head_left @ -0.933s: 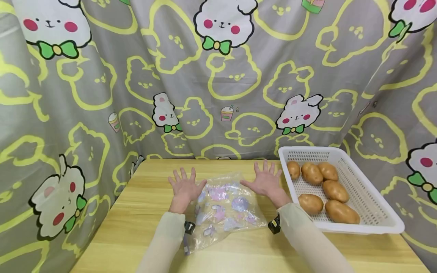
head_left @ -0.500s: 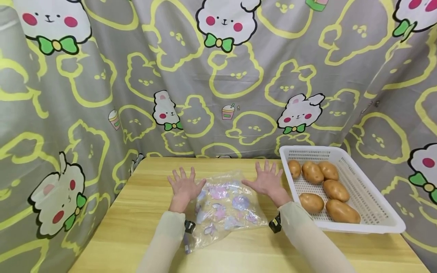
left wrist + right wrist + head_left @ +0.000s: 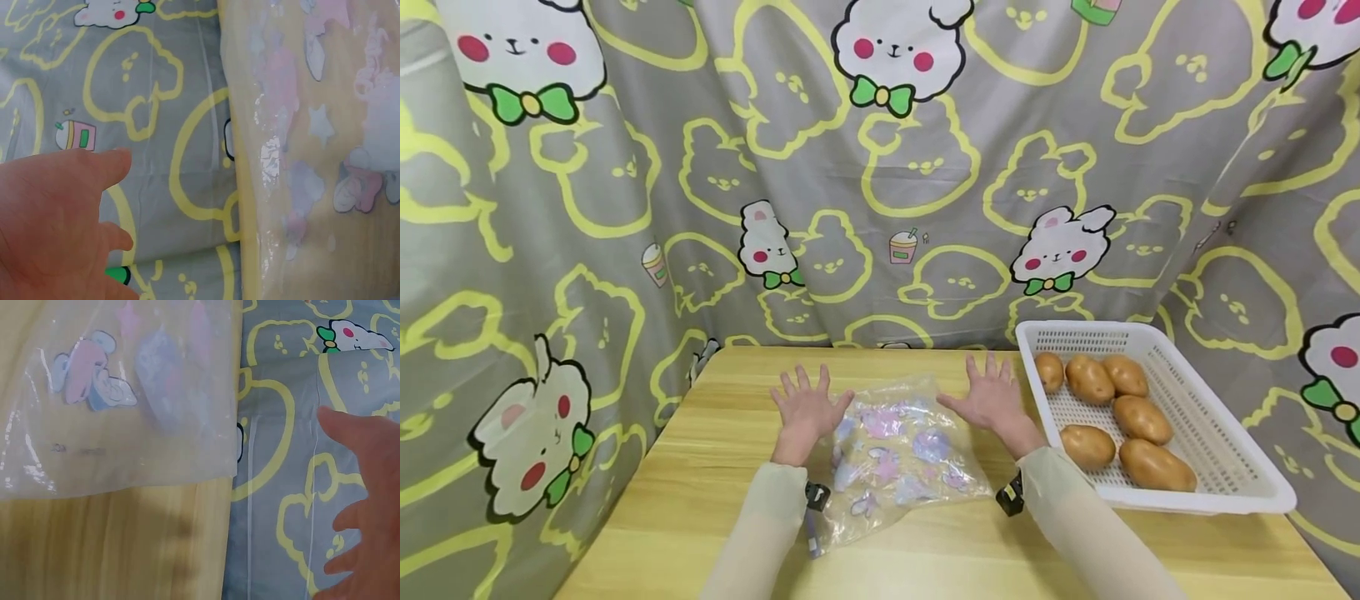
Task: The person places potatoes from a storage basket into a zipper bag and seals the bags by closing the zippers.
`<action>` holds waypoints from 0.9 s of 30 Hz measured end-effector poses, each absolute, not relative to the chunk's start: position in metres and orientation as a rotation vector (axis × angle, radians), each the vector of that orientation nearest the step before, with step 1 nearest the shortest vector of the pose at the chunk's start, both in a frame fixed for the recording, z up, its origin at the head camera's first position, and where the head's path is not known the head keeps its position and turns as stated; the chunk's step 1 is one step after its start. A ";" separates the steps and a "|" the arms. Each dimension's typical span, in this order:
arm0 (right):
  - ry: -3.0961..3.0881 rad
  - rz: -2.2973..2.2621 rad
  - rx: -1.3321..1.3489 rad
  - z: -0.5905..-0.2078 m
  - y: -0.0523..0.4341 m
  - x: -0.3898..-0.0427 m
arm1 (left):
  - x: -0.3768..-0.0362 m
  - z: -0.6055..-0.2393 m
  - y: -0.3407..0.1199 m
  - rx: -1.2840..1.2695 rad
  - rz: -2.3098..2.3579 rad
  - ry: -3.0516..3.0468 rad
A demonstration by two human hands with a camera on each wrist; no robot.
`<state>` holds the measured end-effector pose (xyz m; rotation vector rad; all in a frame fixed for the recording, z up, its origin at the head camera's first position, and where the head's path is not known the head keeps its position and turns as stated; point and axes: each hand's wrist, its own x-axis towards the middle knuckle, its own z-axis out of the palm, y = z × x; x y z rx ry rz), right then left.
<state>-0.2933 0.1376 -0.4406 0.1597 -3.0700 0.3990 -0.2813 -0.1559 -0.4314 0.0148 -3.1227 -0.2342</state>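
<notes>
A clear plastic bag [image 3: 895, 467] printed with pink and lilac cartoon shapes lies flat on the wooden table [image 3: 700, 467]. My left hand [image 3: 808, 412] is spread beside the bag's left edge, palm down, fingers straight and holding nothing. On the other side my right hand [image 3: 992, 404] is spread the same way, between the bag and the white basket. The left wrist view shows the bag [image 3: 319, 144] to the right of my left hand [image 3: 62, 219]. In the right wrist view the bag [image 3: 125, 425] lies left of my right hand [image 3: 369, 487].
A white perforated plastic basket [image 3: 1225, 433] stands at the table's right side. Several brown potatoes [image 3: 1141, 418] lie in it, mostly toward its left half. A grey curtain [image 3: 865, 175] with yellow bear outlines and white rabbits hangs around the back and sides.
The head view has shifted slightly. My right hand has moved a little to the right, while the left hand, bag and potatoes stay practically where they were.
</notes>
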 end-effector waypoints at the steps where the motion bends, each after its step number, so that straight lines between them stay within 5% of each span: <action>1: -3.068 0.433 0.165 -0.441 0.137 -0.293 | -0.281 -0.431 -0.156 0.004 -0.267 -3.125; 27: -3.042 1.272 0.084 -0.493 0.119 -0.283 | -0.279 -0.479 -0.222 0.148 -0.969 -3.150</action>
